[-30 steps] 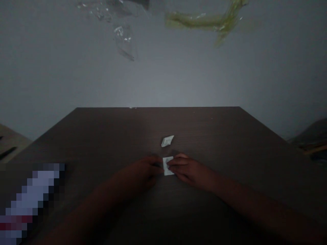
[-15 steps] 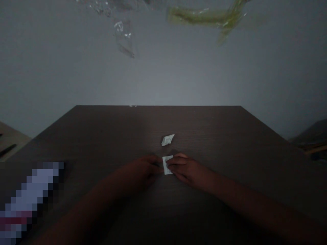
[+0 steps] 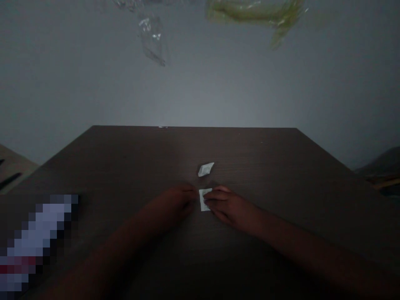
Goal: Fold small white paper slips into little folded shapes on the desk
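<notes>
A small white folded piece of paper (image 3: 203, 197) lies on the dark wooden table (image 3: 268, 166), pinched between both my hands. My left hand (image 3: 178, 203) has its fingers curled against the paper's left edge. My right hand (image 3: 229, 207) covers the paper's right part with its fingertips pressed on it. A second small white folded paper (image 3: 206, 168) lies free on the table just beyond the hands. The scene is dim, so the fingers show poorly.
A pixelated light object (image 3: 34, 241) lies at the table's front left. Clear plastic (image 3: 152, 37) and a yellow-green strip (image 3: 256, 11) hang on the grey wall above. Other surfaces show at the far left (image 3: 9, 166) and far right (image 3: 381, 171).
My right hand's fingers have slid a little further over the paper, so less of it shows. The view has shifted slightly; the second paper stays where it was.
</notes>
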### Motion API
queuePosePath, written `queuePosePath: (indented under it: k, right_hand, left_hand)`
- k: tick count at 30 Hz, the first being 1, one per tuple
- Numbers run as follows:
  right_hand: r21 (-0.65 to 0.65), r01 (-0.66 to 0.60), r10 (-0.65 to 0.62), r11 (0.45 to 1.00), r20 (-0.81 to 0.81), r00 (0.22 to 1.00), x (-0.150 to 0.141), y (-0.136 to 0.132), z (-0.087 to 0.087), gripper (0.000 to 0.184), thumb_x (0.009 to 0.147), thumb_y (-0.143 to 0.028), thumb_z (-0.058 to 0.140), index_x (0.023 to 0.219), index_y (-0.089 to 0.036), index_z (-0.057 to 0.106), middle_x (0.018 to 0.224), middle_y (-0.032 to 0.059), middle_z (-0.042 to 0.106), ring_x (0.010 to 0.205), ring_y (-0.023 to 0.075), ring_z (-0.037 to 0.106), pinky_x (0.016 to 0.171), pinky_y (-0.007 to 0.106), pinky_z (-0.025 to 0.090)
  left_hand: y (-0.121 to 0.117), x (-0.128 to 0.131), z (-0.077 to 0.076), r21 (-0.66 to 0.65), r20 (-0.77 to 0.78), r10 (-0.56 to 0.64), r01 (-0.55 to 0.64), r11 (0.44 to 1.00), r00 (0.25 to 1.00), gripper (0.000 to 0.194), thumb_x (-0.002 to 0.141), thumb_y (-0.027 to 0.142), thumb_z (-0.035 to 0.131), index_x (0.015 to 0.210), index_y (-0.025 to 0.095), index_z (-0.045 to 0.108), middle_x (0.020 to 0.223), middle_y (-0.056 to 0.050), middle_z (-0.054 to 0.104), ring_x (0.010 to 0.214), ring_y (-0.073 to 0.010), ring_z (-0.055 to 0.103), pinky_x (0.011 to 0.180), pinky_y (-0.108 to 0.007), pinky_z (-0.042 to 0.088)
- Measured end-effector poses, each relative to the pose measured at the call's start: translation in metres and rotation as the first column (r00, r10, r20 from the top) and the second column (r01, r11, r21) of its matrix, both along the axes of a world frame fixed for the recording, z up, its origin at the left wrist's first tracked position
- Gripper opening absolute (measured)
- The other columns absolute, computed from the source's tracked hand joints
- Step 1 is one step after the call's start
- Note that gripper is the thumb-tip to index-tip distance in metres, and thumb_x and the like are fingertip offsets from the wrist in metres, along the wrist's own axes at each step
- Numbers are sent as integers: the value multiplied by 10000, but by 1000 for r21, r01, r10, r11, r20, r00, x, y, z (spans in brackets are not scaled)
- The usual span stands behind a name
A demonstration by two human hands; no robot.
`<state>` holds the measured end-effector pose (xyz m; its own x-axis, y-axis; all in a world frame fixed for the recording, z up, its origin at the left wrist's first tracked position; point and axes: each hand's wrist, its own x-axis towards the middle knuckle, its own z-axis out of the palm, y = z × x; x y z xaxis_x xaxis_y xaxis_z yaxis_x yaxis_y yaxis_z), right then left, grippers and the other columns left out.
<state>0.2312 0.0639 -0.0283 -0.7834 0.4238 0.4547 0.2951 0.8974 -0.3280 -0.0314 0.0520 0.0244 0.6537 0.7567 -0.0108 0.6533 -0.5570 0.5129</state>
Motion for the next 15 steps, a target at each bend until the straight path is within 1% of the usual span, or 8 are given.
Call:
queuePosePath:
  k: [1,3,6,11,13,15]
  right_hand:
    - [4,-5,5,1000,-9,1000,0,0,0,246,1054,-114,611,1257,-178,734,1245,123,768,1141,249,696,1023,422,608]
    - [8,-17,17,1000,-19,1000,0,-1,0,216,1054,-112,607,1218,-163,739,1218,118,776,1115,245,700,1013,411,610]
    - [14,-46,46,999,-30,998,0,-3,1,195,1064,-120,591,1186,-160,738,1192,110,783,1112,237,700,1014,401,606]
    - [-5,-67,67,998,-44,997,1,-6,6,181,1079,-139,583,1173,-145,738,1164,108,785,1118,227,695,1040,385,591]
    - [-11,-71,71,997,-30,997,1,-6,7,172,1074,-157,605,1184,-144,736,1181,113,780,1147,236,685,1060,397,582]
    - [-11,-72,71,997,-17,997,1,-7,8,166,1072,-172,618,1188,-154,735,1204,114,773,1183,243,674,1085,417,570]
  left_hand:
    - [1,1,-4,25,12,26,-26,999,1000,251,994,83,586,1145,184,760,1237,-94,754,1134,-251,727,1066,-392,571]
    - [3,3,-12,70,40,67,-69,995,997,273,992,84,603,1222,171,722,1309,-114,724,1222,-263,690,1112,-410,549]
    - [3,4,-22,109,73,83,-91,990,994,385,986,107,647,1364,182,657,1417,-122,682,1342,-279,629,1184,-452,507]
    - [6,1,-40,143,140,64,-84,986,988,458,968,137,677,1413,242,642,1389,-89,720,1303,-279,673,1159,-474,536]
    - [7,-1,-43,153,156,73,-97,983,985,476,959,156,688,1422,257,641,1396,-88,724,1304,-289,677,1156,-482,540]
    - [7,-2,-42,156,165,68,-94,983,984,471,968,169,676,1430,249,640,1392,-95,727,1302,-293,680,1148,-477,546]
